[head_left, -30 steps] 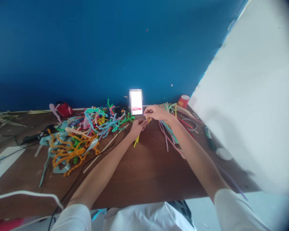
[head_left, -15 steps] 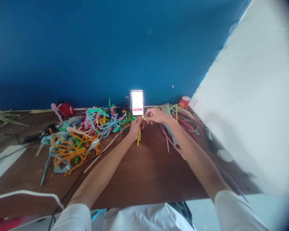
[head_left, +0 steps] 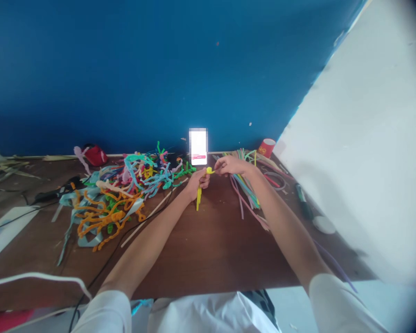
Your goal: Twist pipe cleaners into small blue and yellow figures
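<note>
My left hand [head_left: 198, 179] is closed around yellow pipe cleaners [head_left: 198, 201], whose straight ends hang below the fingers. Above that grip, a small curled yellow part sticks out to the right. My right hand [head_left: 229, 165] pinches the thin tip of this curl, stretching it sideways. Both hands are over the brown table [head_left: 201, 249], just in front of an upright phone [head_left: 198, 145] with a lit, partly blurred screen.
Left of me lies a tangled pile of bent pipe cleaners, orange ones [head_left: 100, 219] nearest. Straight pipe cleaners [head_left: 242, 201] lie under my right forearm. A red cup [head_left: 266, 147], a dark green marker [head_left: 304, 201] and a white disc [head_left: 324, 225] are at the right. A blue wall [head_left: 159, 69] rises behind.
My right hand has moved slightly right, away from my left hand, drawing out the yellow tip. More of the yellow curl shows between the hands. My left hand keeps its grip.
</note>
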A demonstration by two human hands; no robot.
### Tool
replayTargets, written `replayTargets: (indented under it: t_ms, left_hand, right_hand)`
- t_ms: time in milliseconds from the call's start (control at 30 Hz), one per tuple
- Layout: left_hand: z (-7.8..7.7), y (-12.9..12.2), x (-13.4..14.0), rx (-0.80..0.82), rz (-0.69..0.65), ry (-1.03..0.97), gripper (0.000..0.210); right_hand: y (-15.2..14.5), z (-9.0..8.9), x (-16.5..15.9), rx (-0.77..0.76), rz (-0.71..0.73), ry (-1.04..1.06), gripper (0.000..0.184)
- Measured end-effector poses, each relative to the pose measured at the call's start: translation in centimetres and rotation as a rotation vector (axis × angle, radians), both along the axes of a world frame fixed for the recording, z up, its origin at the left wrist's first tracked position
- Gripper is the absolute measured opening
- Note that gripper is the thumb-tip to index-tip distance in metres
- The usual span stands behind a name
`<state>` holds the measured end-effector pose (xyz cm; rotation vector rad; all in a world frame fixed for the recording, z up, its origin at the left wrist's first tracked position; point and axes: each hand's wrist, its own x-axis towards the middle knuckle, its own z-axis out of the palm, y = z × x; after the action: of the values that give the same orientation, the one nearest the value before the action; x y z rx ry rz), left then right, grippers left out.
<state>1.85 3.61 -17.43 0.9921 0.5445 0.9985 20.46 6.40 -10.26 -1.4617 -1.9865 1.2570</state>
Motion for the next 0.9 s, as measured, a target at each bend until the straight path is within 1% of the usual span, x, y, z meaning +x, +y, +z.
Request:
replayTargets:
  t_ms: [133, 233, 333, 433, 500, 600, 667, 733, 833, 900]
  left_hand:
    - [-0.1, 0.1, 0.2, 0.031, 0.002, 0.092, 0.048]
    - [-0.4, 0.2, 0.6, 0.056, 0.028, 0.175, 0.049]
    - [-0.6, 0.1, 1.1, 0.118, 0.065, 0.301, 0.051]
    - [-0.6, -0.3, 1.4, 0.205, 0.089, 0.453, 0.052]
    - [-0.6, -0.5, 1.6, 0.247, 0.100, 0.503, 0.052]
    - [-0.8, -0.5, 1.9, 0.245, 0.159, 0.473, 0.051]
    - [-0.9, -0.3, 2.1, 0.205, 0.197, 0.419, 0.050]
    - [-1.0, -0.3, 2.3, 0.158, 0.217, 0.365, 0.048]
    - [-1.0, -0.3, 2.4, 0.115, 0.257, 0.287, 0.045]
    - [-1.0, -0.4, 2.3, 0.100, 0.284, 0.219, 0.043]
  right_hand:
    - [0.4, -0.3, 0.3, 0.044, 0.039, 0.039, 0.018]
    - [0.6, -0.5, 0.1, 0.099, 0.007, 0.013, 0.011]
    - [0.1, 0.0, -0.3, 0.160, -0.005, -0.058, 0.006]
    - [-0.7, 0.7, -0.9, 0.210, 0.034, -0.118, 0.005]
    - [-1.0, 1.0, -1.3, 0.246, 0.063, -0.190, 0.008]
    - [-1.4, 1.1, -1.8, 0.366, 0.060, -0.282, 0.018]
    - [-1.8, 1.2, -2.1, 0.480, 0.078, -0.310, 0.026]
    - [-2.4, 1.4, -2.4, 0.580, 0.119, -0.381, 0.032]
    - [-3.4, 1.9, -3.1, 0.692, 0.143, -0.561, 0.036]
    - [-3.8, 2.2, -3.6, 0.748, 0.154, -0.633, 0.035]
